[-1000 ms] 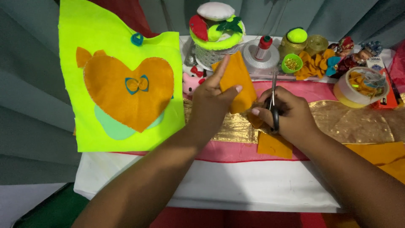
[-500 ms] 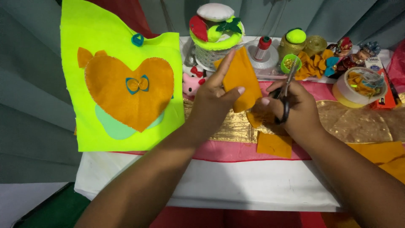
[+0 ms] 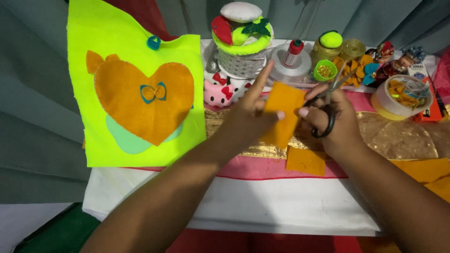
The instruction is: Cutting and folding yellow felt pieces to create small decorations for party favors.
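Observation:
My left hand [image 3: 246,117] pinches a piece of orange felt [image 3: 282,113] and holds it up over the table, index finger pointing up. My right hand [image 3: 335,119] grips black-handled scissors [image 3: 328,105] whose blades meet the felt's right edge and point up and away. Below the hands an orange felt scrap [image 3: 305,160] lies on the pink cloth. A neon yellow felt panel [image 3: 136,91] with an orange heart and a small blue bow hangs at the left.
At the back stand a felt cake-shaped box [image 3: 241,40], a thread spool on a white disc [image 3: 293,56], a small green cup of pins [image 3: 324,70], a tape roll [image 3: 398,96] and figurines. Gold fabric [image 3: 398,138] and more orange felt [image 3: 424,171] lie at right.
The orange felt has been turned in my left hand and sits lower. The scissors have swung from upright to a tilt, blades now at the felt's right edge.

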